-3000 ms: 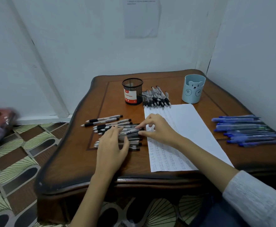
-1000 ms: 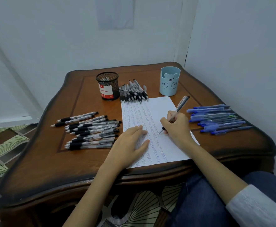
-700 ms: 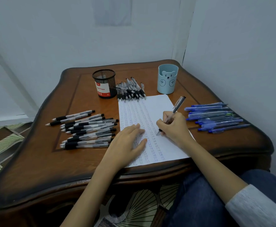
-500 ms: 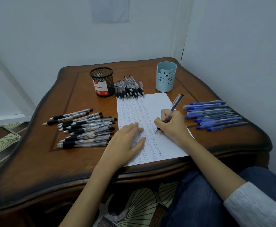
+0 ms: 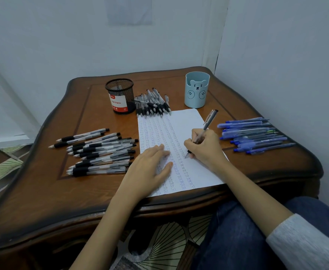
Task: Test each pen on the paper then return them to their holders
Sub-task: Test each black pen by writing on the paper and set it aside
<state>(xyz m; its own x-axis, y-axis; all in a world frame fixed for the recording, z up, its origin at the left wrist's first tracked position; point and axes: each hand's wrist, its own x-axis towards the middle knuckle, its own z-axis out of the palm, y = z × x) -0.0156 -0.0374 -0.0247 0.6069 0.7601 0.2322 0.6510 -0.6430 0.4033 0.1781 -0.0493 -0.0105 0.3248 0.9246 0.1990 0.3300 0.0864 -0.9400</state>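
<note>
The right hand (image 5: 204,147) gripped a grey-barrelled pen (image 5: 206,125) between curled fingers and thumb, its tip touching the paper (image 5: 191,121) beside the rows of small marks, its clip end slanting up and away toward the far right; the left hand (image 5: 150,166) lay flat on the near left part of the sheet, fingers straight and slightly spread, holding nothing; the paper sat in the middle of the wooden bench (image 5: 48,193), its near edge close to the bench's front rim, with columns of fine scribbles covering its left and middle parts; a spread of black-gripped clear pens (image 5: 101,151) lay to the left of the sheet, roughly parallel, tips pointing left; a second cluster of black pens (image 5: 154,104) lay at the far end of the paper, just right of a black mesh holder (image 5: 120,96) with a red-and-white label reading "Ball Pens"; a pale blue holder with a bear face (image 5: 197,90) stood upright beyond the sheet's far right corner; a row of blue pens (image 5: 253,135) lay on the right side of the bench, apart from the paper; both holders' insides were too dark or hidden to judge.
</note>
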